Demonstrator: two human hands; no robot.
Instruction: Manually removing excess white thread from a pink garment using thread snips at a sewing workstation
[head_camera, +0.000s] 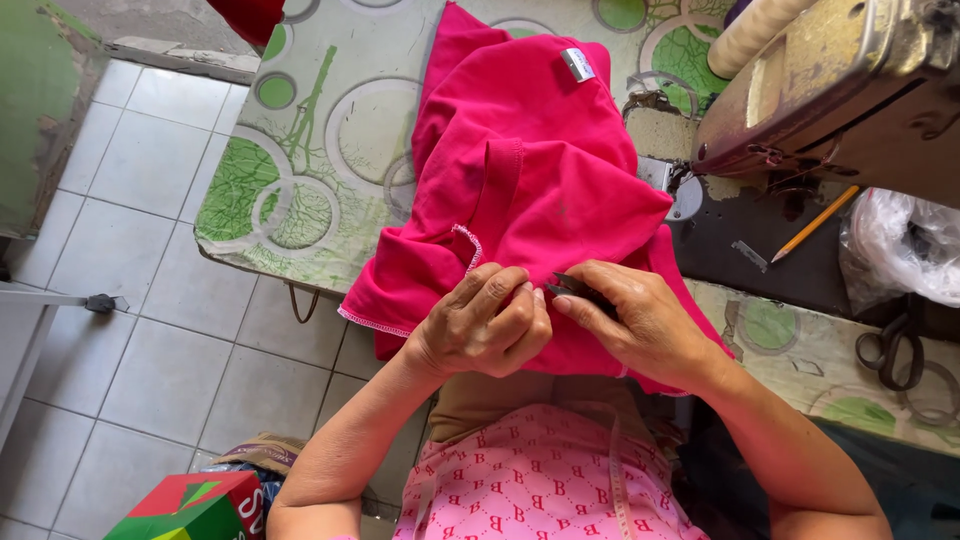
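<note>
Left hand: my left hand (487, 322), at centre frame, is curled nearly closed, its fingertips pinching a fold of the bright pink knit garment (530, 190).
Right hand: my right hand (630, 322), just right of centre, is closed around small dark thread snips (570, 287); their tip touches the cloth beside the left fingertips.
Garment: it lies bunched from the upper centre of the frame down to my lap, over the edge of the table with a green-and-white circle-patterned cover (300, 170).
Sewing machine: a worn beige metal sewing machine (840, 80) fills the upper right.
Bag: a crumpled clear plastic bag (905, 245) sits at the right edge; I cannot tell its contents.
Nearby: a yellow pencil (815, 224) lies left of the bag, and black scissors (895, 350) below it.
</note>
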